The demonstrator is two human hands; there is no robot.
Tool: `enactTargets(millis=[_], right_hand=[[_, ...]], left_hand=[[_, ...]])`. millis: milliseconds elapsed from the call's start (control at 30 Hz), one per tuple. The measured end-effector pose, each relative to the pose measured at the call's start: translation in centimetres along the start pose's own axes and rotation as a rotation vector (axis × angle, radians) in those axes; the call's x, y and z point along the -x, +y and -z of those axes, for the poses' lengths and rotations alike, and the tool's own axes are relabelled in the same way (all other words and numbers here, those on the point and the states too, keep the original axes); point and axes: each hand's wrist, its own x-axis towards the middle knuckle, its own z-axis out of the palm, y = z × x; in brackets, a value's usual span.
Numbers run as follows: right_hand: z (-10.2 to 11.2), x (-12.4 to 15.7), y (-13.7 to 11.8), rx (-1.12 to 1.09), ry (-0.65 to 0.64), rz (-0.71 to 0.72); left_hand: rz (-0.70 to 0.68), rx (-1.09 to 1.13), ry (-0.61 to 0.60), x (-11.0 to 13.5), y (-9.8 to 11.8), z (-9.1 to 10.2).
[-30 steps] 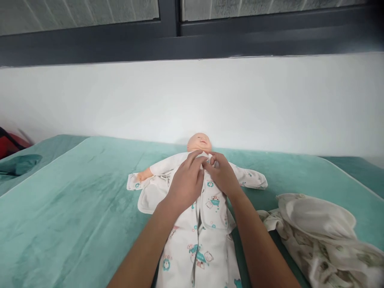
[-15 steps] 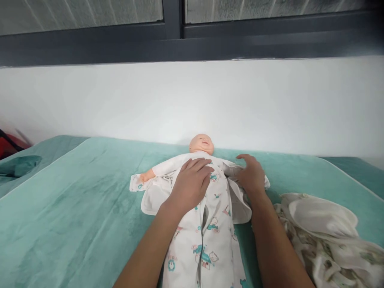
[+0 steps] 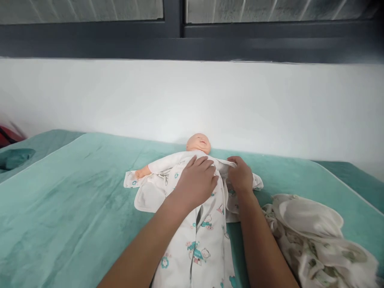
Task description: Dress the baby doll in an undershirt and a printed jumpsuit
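A baby doll point(image 3: 198, 143) lies face up on a teal mat point(image 3: 75, 192), its head toward the wall. It wears a white romper point(image 3: 198, 240) printed with small bears and houses. My left hand point(image 3: 196, 182) lies flat on the doll's chest, fingers stretched out over the cloth. My right hand point(image 3: 240, 175) is curled on the romper's right front flap beside the chest, fingers pinched into the fabric. The doll's bare hand point(image 3: 138, 174) sticks out of the left sleeve.
A crumpled pale patterned garment point(image 3: 315, 232) lies on the mat at the right. The white wall point(image 3: 270, 104) and a dark window frame point(image 3: 174, 36) rise just behind the doll. A dark teal cloth point(image 3: 13, 158) sits at far left.
My right hand left the neckline, swung out to the right sleeve, then came back in onto the right flap. My left hand flattened on the chest. The front flaps spread apart.
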Motion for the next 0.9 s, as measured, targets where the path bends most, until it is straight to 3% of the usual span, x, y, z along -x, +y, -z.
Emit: enactTargets(millis=[100,233,433,600,767,900], right_hand=[[0.1,-0.2,0.4,-0.062,0.036,-0.04],[0.3,-0.2,0.1,-0.078,-0.007,-0.119],[0.7,-0.3,0.2,-0.012,-0.041,-0.145],[0.8,-0.7,1.0,-0.123,0.012,-0.156],[1.2,-0.9,2.1,-0.433,0.099,-0.297],[1.6,-0.8,2.2,-0.677,0.096,-0.405]], left_hand=[[-0.076,-0.095,-0.225,-3.3,1.0,-0.7],[0.0,-0.12,-0.504,-7.9,1.5,-2.5],[0.049,-0.145,-0.575,-10.4,1.3,-4.3],[0.011,-0.152,-0.565,-10.0,0.4,-1.5],[-0.019,-0.212,-0.544,-9.7,-0.8,2.9],[0.017,-0.251,-0.537,-9.4,-2.0,5.0]])
